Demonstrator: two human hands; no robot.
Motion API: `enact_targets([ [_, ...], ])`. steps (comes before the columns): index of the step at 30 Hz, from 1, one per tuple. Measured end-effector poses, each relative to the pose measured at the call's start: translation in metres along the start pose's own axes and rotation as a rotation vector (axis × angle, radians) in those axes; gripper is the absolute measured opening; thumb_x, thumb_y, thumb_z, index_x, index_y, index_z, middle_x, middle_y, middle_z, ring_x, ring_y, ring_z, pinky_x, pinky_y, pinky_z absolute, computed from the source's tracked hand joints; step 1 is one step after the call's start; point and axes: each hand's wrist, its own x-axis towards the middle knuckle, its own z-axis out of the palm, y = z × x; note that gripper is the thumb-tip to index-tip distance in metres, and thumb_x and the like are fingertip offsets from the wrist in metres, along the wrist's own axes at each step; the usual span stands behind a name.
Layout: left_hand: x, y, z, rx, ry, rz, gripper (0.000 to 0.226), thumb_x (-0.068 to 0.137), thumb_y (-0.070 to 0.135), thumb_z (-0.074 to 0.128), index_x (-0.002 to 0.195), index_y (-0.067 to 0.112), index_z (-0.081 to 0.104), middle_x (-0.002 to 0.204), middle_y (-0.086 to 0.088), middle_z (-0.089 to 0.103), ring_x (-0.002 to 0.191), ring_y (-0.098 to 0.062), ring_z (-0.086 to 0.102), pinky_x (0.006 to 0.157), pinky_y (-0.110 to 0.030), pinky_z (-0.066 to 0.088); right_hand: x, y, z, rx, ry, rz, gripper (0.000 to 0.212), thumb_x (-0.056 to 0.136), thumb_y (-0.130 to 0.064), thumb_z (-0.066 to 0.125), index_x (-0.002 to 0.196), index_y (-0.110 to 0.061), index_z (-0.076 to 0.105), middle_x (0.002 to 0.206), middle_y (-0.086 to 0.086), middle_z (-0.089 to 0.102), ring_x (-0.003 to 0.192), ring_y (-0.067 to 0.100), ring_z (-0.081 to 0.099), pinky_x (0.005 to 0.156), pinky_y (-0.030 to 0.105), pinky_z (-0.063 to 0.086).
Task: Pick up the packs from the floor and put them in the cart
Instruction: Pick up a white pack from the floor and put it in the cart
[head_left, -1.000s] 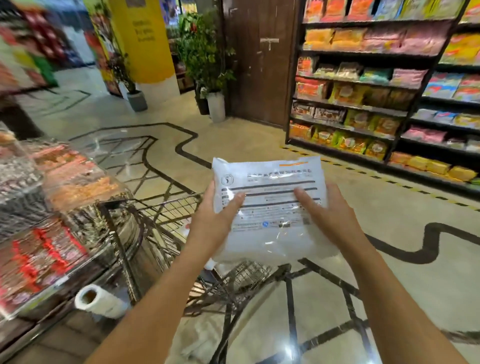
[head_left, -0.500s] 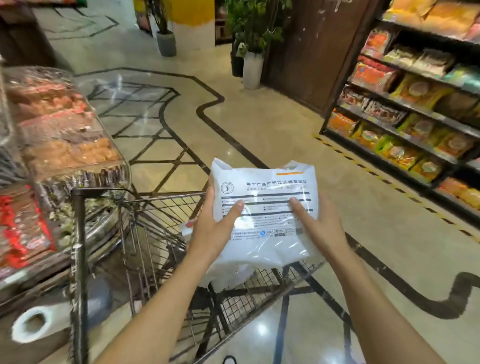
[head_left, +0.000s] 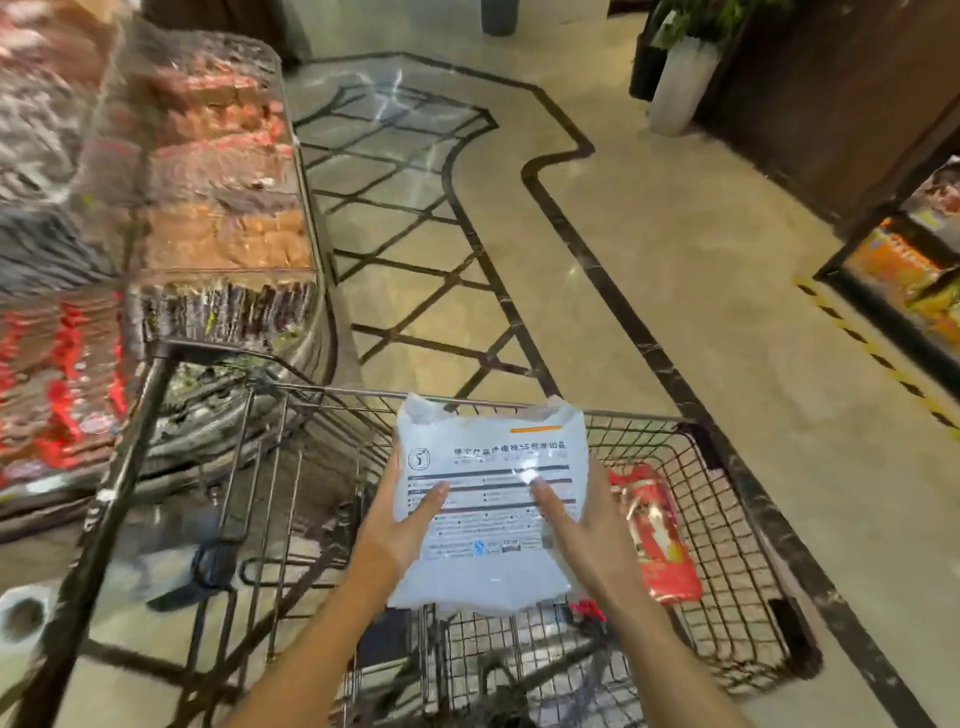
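I hold a white plastic pack (head_left: 493, 514) with dark printed lines between both hands, above the basket of a wire shopping cart (head_left: 727, 519). My left hand (head_left: 400, 530) grips its left edge, thumb on the front and fingers behind. My right hand (head_left: 582, 525) grips the right edge the same way. A red pack (head_left: 660, 540) lies inside the cart against its right side. The cart floor under the white pack is hidden.
A glass display counter (head_left: 218, 208) of packed snacks stands to the left, close against the cart. A paper roll (head_left: 21, 618) sits low at the left edge. Snack shelves (head_left: 909, 270) line the right. A white planter (head_left: 680, 83) stands far ahead.
The view has tilted down and the cart now lies under my hands. The white pack has come lower, over the basket. The red pack in the cart has come into sight.
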Motion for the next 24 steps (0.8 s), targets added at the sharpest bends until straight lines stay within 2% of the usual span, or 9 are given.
enact_targets([
  [2, 0.02, -0.013, 0.004, 0.028, 0.034, -0.016, 0.068, 0.088, 0.042, 0.075, 0.149, 0.041, 0.046, 0.116, 0.018, 0.075, 0.109, -0.008, 0.071, 0.096, -0.042, 0.059, 0.021, 0.015, 0.011, -0.009, -0.035, -0.003, 0.056, 0.088, -0.08, 0.057, 0.135, -0.059, 0.034, 0.123, -0.029, 0.06, 0.109, 0.0, 0.066, 0.092, 0.045, 0.061],
  [3, 0.028, -0.021, 0.004, 0.048, 0.048, -0.027, 0.064, 0.091, 0.038, 0.073, 0.148, 0.043, 0.045, 0.115, 0.02, 0.075, 0.105, -0.003, 0.072, 0.096, -0.04, 0.059, 0.029, 0.02, 0.016, 0.001, -0.045, 0.003, 0.057, 0.089, -0.078, 0.058, 0.136, -0.054, 0.038, 0.123, -0.027, 0.061, 0.11, 0.002, 0.066, 0.092, 0.046, 0.061],
  [5, 0.041, -0.031, 0.003, 0.047, 0.062, -0.038, 0.067, 0.09, 0.043, 0.073, 0.148, 0.051, 0.041, 0.12, 0.021, 0.072, 0.105, -0.003, 0.072, 0.092, -0.037, 0.059, 0.045, 0.031, 0.028, 0.018, -0.047, 0.007, 0.069, 0.089, -0.075, 0.06, 0.146, -0.042, 0.041, 0.128, -0.017, 0.062, 0.115, 0.011, 0.066, 0.092, 0.048, 0.06],
  [7, 0.051, -0.043, 0.0, 0.048, 0.069, -0.072, 0.073, 0.089, 0.048, 0.074, 0.151, 0.054, 0.036, 0.129, 0.018, 0.069, 0.111, -0.009, 0.071, 0.092, -0.04, 0.059, 0.055, 0.04, 0.041, 0.021, -0.057, 0.015, 0.077, 0.089, -0.075, 0.06, 0.153, -0.037, 0.039, 0.134, -0.011, 0.06, 0.12, 0.015, 0.063, 0.095, 0.044, 0.057],
  [11, 0.066, -0.069, -0.006, 0.031, 0.068, -0.167, 0.074, 0.089, 0.044, 0.075, 0.151, 0.052, 0.036, 0.127, 0.012, 0.072, 0.111, -0.018, 0.073, 0.096, -0.052, 0.058, 0.06, 0.06, 0.065, -0.037, -0.124, 0.102, 0.087, 0.088, -0.08, 0.055, 0.16, -0.04, 0.025, 0.149, -0.01, 0.052, 0.13, 0.015, 0.055, 0.104, 0.046, 0.05],
  [16, 0.078, -0.083, -0.009, 0.026, 0.128, -0.221, 0.075, 0.083, 0.056, 0.072, 0.15, 0.052, 0.038, 0.128, 0.012, 0.071, 0.111, -0.018, 0.072, 0.097, -0.053, 0.057, 0.077, 0.063, 0.084, -0.089, -0.122, 0.132, 0.089, 0.083, -0.088, 0.051, 0.157, -0.046, 0.025, 0.148, -0.011, 0.053, 0.131, 0.019, 0.058, 0.099, 0.049, 0.056],
  [19, 0.084, -0.073, -0.013, 0.091, 0.106, -0.225, 0.082, 0.077, 0.068, 0.071, 0.15, 0.055, 0.035, 0.13, 0.015, 0.069, 0.112, -0.017, 0.071, 0.098, -0.052, 0.056, 0.086, 0.06, 0.087, -0.133, -0.143, 0.14, 0.09, 0.086, -0.084, 0.051, 0.16, -0.042, 0.022, 0.158, -0.005, 0.045, 0.14, 0.022, 0.05, 0.102, 0.049, 0.052],
  [21, 0.082, -0.063, -0.016, 0.16, 0.113, -0.234, 0.084, 0.081, 0.066, 0.069, 0.154, 0.051, 0.03, 0.134, 0.013, 0.067, 0.113, -0.017, 0.07, 0.099, -0.052, 0.055, 0.086, 0.057, 0.084, -0.121, -0.157, 0.154, 0.091, 0.087, -0.082, 0.053, 0.161, -0.038, 0.022, 0.156, -0.002, 0.046, 0.14, 0.024, 0.049, 0.104, 0.05, 0.05],
  [24, 0.07, -0.043, -0.02, 0.425, 0.117, -0.195, 0.086, 0.086, 0.074, 0.056, 0.158, 0.048, 0.019, 0.142, 0.006, 0.061, 0.12, -0.022, 0.065, 0.099, -0.05, 0.054, 0.081, 0.047, 0.075, -0.145, -0.214, 0.168, 0.107, 0.078, -0.091, 0.047, 0.163, -0.035, 0.016, 0.159, 0.003, 0.043, 0.145, 0.03, 0.043, 0.112, 0.056, 0.044],
])
